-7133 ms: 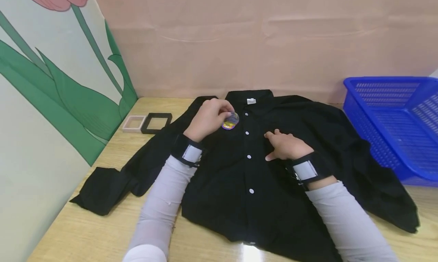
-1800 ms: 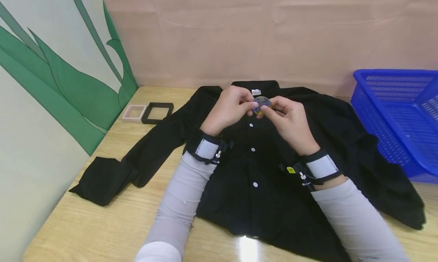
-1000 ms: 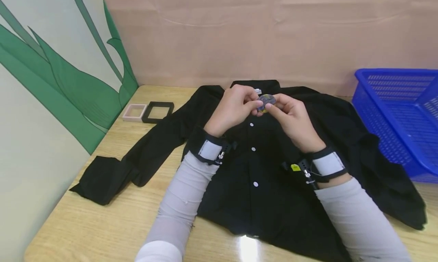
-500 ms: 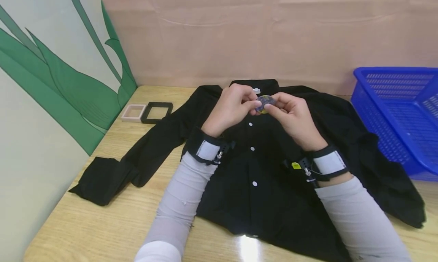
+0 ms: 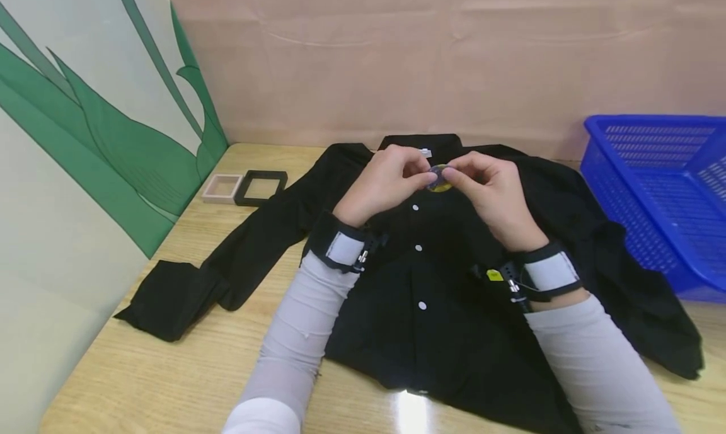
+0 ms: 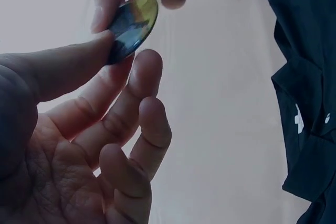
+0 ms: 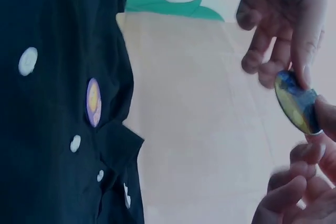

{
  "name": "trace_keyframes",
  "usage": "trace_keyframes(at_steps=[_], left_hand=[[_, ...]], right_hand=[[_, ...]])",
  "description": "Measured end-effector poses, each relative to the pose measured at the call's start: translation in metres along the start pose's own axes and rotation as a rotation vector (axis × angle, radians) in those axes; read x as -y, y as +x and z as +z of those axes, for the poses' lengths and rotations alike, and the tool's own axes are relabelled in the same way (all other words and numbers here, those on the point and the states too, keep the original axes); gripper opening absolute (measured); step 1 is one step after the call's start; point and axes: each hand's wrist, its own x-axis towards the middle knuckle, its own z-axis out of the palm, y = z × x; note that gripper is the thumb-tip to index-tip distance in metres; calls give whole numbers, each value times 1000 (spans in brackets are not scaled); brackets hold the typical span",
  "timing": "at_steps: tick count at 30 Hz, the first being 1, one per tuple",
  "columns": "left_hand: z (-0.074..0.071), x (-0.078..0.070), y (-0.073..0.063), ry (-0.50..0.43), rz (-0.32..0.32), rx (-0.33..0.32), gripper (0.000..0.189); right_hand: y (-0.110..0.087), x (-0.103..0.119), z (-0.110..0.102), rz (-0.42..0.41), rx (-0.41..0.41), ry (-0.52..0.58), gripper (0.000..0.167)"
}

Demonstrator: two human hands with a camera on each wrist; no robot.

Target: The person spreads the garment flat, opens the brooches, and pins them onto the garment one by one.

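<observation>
Over the collar end of a black button-up shirt [image 5: 391,308], both hands hold a round pin badge [image 5: 439,185] in dark blue and yellow. My left hand [image 5: 388,182] pinches its left edge between thumb and forefinger; in the left wrist view the badge [image 6: 134,24] is tilted and its other fingers are loosely curled. My right hand [image 5: 496,194] pinches the right edge with thumb and fingertips. The right wrist view shows a second badge [image 7: 94,102], purple-rimmed with yellow, on the shirt's chest; in the head view, the left arm hides that spot.
A blue plastic basket [image 5: 629,220] stands on the right beside the shirt's sleeve. Two small square frames, one pale pink [image 5: 220,199] and one black [image 5: 244,199], lie at the back left of the wooden table [image 5: 187,383]. Behind rises a pinkish wall covering [image 5: 397,62].
Earlier the left hand held a badge on the shirt's chest while the right hand rested on the shirt. Now both hold a badge higher up, and the right fingers have shifted along its edge.
</observation>
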Motion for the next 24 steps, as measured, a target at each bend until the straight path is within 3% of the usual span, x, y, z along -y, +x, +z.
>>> trace_keyframes(at_steps=[6, 13, 19, 21, 24], left_hand=[[3, 2, 2, -27, 31, -16, 14], [1, 3, 3, -64, 31, -20, 13], [2, 1, 0, 11, 30, 46, 12], [2, 1, 0, 8, 47, 41, 12], [1, 1, 0, -11, 71, 0, 14]], right_hand=[[-1, 1, -1, 52, 8, 137, 6], [1, 0, -3, 71, 39, 192, 8], [1, 2, -3, 25, 82, 66, 14], [1, 3, -3, 9, 77, 20, 15], [1, 4, -3, -1, 70, 44, 13]])
